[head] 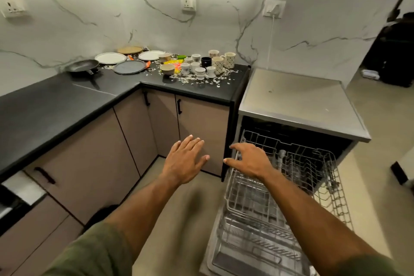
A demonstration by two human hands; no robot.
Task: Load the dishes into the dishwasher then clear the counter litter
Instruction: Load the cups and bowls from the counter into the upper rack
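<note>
Head view: loading not begun, right hand (251, 161) fingers spread on the empty upper rack (291, 163), left hand (184, 159) wide, holding nothing; dishes (201, 65) far beyond fingers on counter (56, 101), next reach there.

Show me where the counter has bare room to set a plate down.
Free: the black counter run left of the corner, in front of the frying pan, and the grey dishwasher top. Crowded: the back stretch, where plates, cups and scattered litter cover it almost to its front edge.
</note>
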